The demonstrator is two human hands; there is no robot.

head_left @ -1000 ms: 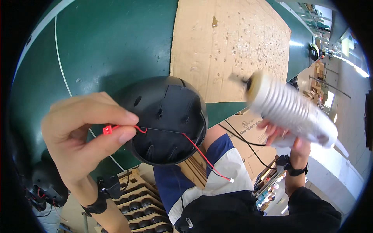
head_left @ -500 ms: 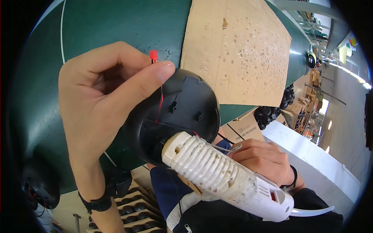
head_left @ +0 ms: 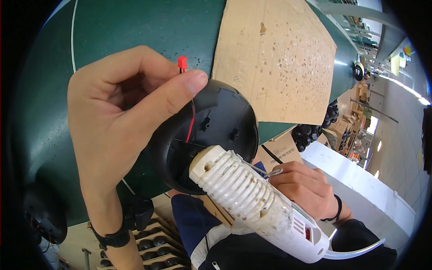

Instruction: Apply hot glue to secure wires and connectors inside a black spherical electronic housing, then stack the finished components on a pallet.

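Observation:
My left hand (head_left: 121,103) is closed, thumb against fingers, pinching a thin red and black wire (head_left: 192,121) just below its red plug connector (head_left: 182,62). The wire runs down into a rounded, hollow black plastic shell (head_left: 234,112) with small posts inside. My right hand (head_left: 303,186) is wrapped round a white hot glue gun (head_left: 261,202) with a ribbed, stained barrel. The gun's front end reaches over the lower part of the shell; its nozzle is hidden. A whitish glue stick (head_left: 355,253) sticks out of the gun's back.
A glue-spotted cardboard sheet (head_left: 274,63) lies on the green table (head_left: 148,27) beyond the shell. Another black shell (head_left: 45,211) sits at the lower left. Trays of black parts (head_left: 157,247) stand below, a cardboard box (head_left: 279,150) behind my right hand.
The shell, the connector and the glue gun's tip have shifted slightly right. The gun's back end has dropped a little. Both grips stay the same.

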